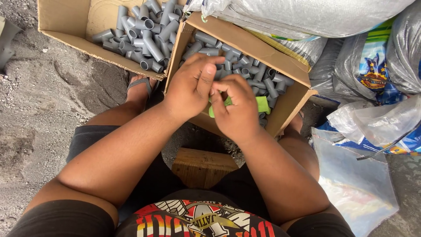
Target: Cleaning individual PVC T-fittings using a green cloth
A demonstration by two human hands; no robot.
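My left hand [189, 87] and my right hand [237, 107] meet over the near edge of a cardboard box [289, 98] filled with several short grey pipe pieces [263, 77]. Both hands are closed around something small between the fingers; what it is stays hidden. A bright green piece [263, 104] shows just under and beside my right hand, and it looks gripped by that hand. A second cardboard box [66, 33] at the upper left holds several grey pipe fittings [144, 35].
A wooden block [201, 166] sits between my knees. My sandalled foot [139, 90] rests on sandy ground [39, 114]. Woven sacks [315, 15] and plastic bags [359, 184] crowd the right side.
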